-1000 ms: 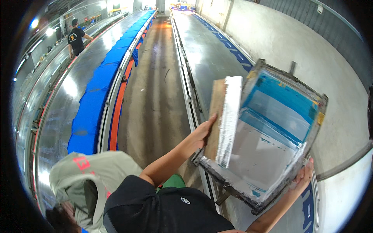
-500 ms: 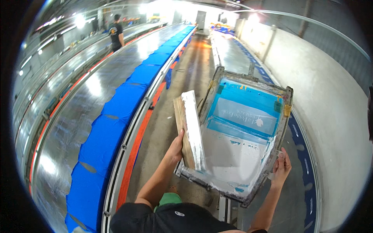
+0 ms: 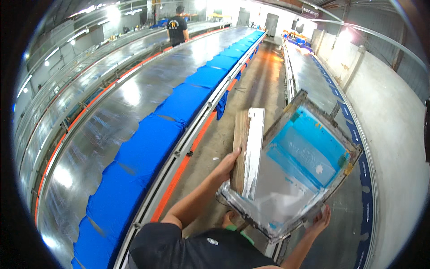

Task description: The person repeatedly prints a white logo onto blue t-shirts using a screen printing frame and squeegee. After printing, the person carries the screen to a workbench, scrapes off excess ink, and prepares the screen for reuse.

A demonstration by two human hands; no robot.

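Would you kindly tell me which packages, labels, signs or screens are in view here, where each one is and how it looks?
Printing screen: held between both hands, right of centre; rectangular frame, blue mesh, white ink smeared at its near end.
Shirt print: on the back of the distant person at top; small and yellow on black.
No packages, wall signs or display screens can be made out.

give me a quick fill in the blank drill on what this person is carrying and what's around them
1. The left hand grips a wooden squeegee held against the left side of the printing ______.
2. The right hand supports the screen frame at its ______ right corner.
3. The garments laid in a row along the long metal table are ______.
4. The frame's mesh shows a rectangular patch coloured ______.

Missing words: frame; lower; blue; blue
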